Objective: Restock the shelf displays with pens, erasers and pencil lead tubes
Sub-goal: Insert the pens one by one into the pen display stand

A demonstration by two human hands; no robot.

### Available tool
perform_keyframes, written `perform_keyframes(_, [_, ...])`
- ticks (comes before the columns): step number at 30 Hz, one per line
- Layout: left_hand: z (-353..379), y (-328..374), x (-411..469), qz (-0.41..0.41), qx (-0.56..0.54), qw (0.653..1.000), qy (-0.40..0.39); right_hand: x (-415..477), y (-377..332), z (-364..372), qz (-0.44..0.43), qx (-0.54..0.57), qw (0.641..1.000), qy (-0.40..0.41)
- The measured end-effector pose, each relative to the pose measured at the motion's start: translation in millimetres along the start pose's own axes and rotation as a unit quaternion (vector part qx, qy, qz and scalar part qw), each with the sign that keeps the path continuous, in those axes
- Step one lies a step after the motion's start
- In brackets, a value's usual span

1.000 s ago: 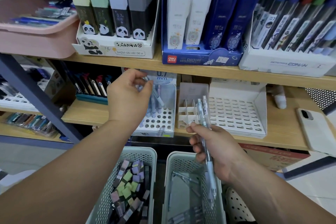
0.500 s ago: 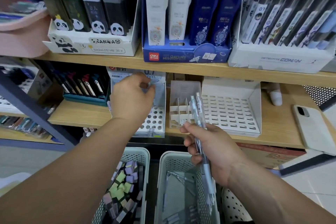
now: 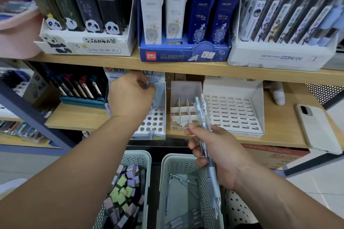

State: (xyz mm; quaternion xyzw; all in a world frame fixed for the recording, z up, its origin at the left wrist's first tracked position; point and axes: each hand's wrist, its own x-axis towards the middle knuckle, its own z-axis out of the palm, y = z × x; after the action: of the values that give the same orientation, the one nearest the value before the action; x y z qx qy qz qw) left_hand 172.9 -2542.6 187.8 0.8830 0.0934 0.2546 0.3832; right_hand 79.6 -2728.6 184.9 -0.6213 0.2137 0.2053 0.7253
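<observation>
Although the lower shelf point(image 3: 279, 135) carries several display boxes, the coming move turns on only one of them: the box with round holes point(image 3: 156, 119). It stands at the front edge of the shelf, just left of the divided box point(image 3: 183, 113). Under the shelf two baskets stand side by side. The left basket point(image 3: 141, 156) holds erasers point(image 3: 122, 182), and the right basket point(image 3: 167, 161) holds a few loose pens point(image 3: 183, 180).

The left hand point(image 3: 130, 96) is inside the box with round holes, with its back to the camera and its fingers curled near the back card. Something pale shows at the fingertips, but I cannot tell whether they pinch a pen or only touch the card. The right hand point(image 3: 214, 147) is lower and to the right, above the right basket. Its fingers and thumb are closed around a small bunch of pens point(image 3: 203, 109). These pens stand nearly upright and lean a little to the left, with the push-button ends up in front of the divided box and the writing ends down over the basket.

So the free holes lie up and to the left of the bunch, near but apart, and the left hand is clearly the nearer one to them. In my judgement the next pen must travel left and up from the right hand, and its long axis needs only a small tilt to enter a hole point first.
</observation>
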Motion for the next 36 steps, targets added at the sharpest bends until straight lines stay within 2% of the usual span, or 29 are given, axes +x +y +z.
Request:
perform_keyframes(16, [1.1,-0.4,2.1,-0.014,-0.004,1.0,-0.008,2.9,1.4,-1.8,0.007,0.004,1.0,-0.002])
perform_keyframes(20, [6.1,-7.9,-0.1,0.065,0.048,0.996,-0.021,2.5,1.9,-1.5,0.004,0.001,1.0,-0.001])
perform_keyframes(28, [9.3,-12.0,-6.3,0.199,0.185,0.962,-0.038,2.7,0.9,-0.6,0.005,-0.003,1.0,-0.014])
perform_keyframes(33, [2.7,-14.4,-7.9,0.234,0.258,0.935,-0.066,3.5,1.1,3.7,0.009,0.008,0.998,-0.057])
perform_keyframes(36, [-2.8,-15.3,-9.7,0.224,0.303,0.922,-0.09,2.9,2.3,9.8,0.003,0.005,0.997,-0.081])
